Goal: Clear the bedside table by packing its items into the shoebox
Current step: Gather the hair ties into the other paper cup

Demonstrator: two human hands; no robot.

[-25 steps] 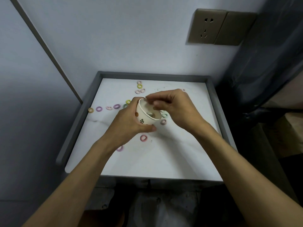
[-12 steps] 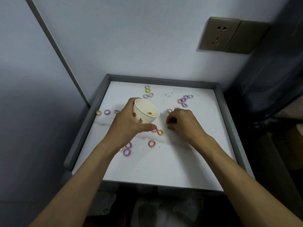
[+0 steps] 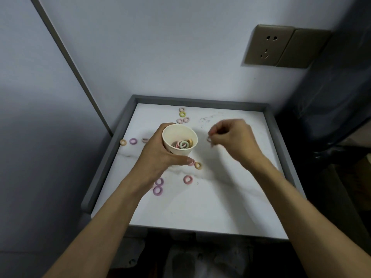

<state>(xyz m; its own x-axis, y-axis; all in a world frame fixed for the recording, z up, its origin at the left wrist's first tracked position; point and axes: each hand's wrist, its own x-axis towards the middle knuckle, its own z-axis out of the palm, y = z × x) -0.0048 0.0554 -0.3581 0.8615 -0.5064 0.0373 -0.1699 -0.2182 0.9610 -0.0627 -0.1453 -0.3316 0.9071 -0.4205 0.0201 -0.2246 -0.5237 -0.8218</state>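
Note:
My left hand (image 3: 160, 155) grips a white paper cup (image 3: 180, 139) above the white top of the bedside table (image 3: 210, 201). Several small coloured hair rings (image 3: 183, 144) lie inside the cup. Just right of the cup, my right hand (image 3: 232, 139) is raised with curled fingers, and its fingertips pinch small rings (image 3: 209, 139). More loose rings lie on the table: a purple pair (image 3: 158, 186), a pink one (image 3: 188, 179), an orange one (image 3: 198, 165), a cluster at the back (image 3: 183, 117) and some at the left edge (image 3: 128, 141). No shoebox is in view.
The table has a raised grey rim (image 3: 104, 163) on its left, back and right sides. A wall with a socket plate (image 3: 269, 46) stands behind it. Dark fabric (image 3: 337, 109) hangs at the right. A grey strip (image 3: 66, 55) runs up the wall at the left.
My right hand has lifted off the table with rings pinched in its fingertips and come up beside the cup. The cup has tilted so its inside shows.

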